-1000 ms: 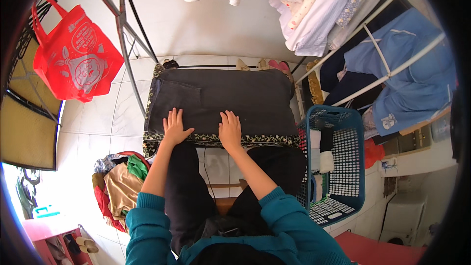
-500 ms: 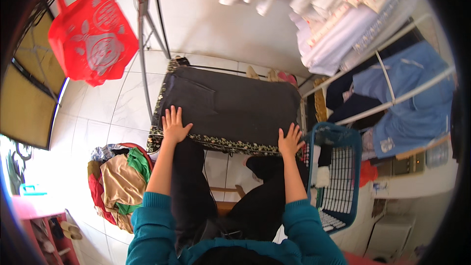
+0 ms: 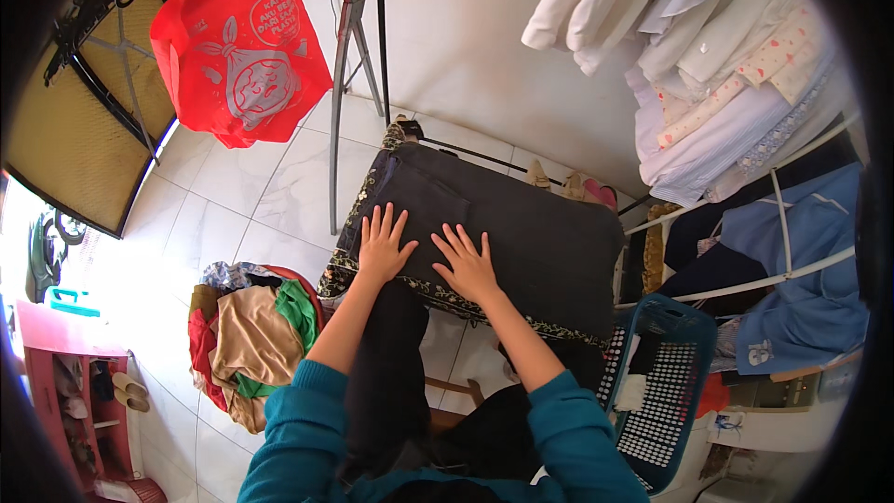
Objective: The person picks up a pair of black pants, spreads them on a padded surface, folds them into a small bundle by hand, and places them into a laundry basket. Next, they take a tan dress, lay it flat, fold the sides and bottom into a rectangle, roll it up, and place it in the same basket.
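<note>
A dark grey garment [image 3: 540,233], with what looks like a pocket near its left end, is spread flat over a low padded board [image 3: 447,296] covered in black floral cloth. My left hand [image 3: 381,247] lies on the garment's near left part, fingers spread. Close beside it, my right hand [image 3: 466,264] rests flat near the middle of the front edge, its fingers also apart. Neither hand holds anything; both palms press down on the cloth.
At left, a heaped basket of clothes [image 3: 256,335] stands on the tiled floor [image 3: 186,214]. A blue-green plastic basket [image 3: 700,382] is at right. A red bag [image 3: 244,56] hangs by a metal stand [image 3: 343,84]. White clothes [image 3: 736,65] hang above a white rack [image 3: 745,289].
My right hand has moved left from the garment's right end to near its middle, next to the left hand. The left hand stays on the left part. The view has shifted and tilted.
</note>
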